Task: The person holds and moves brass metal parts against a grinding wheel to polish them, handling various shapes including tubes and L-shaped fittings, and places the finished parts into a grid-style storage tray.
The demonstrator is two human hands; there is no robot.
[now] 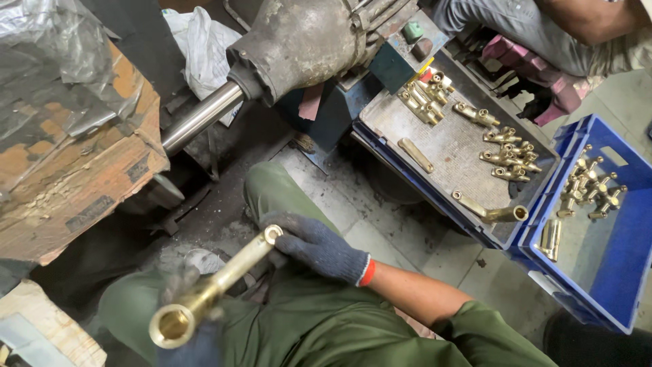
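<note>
A long brass tube fitting with an open round mouth lies slantwise over my lap, its wide end close to the camera. My left hand, in a dark glove and blurred, grips the tube near that wide end. My right hand, in a grey knit glove with an orange cuff, holds the far, narrower end with its fingertips. My knees in green trousers are beneath both hands.
A grey machine housing with a steel shaft stands ahead. To the right, a flat tray carries several brass fittings, and a blue crate holds more. A worn cardboard box sits left. Another person sits at top right.
</note>
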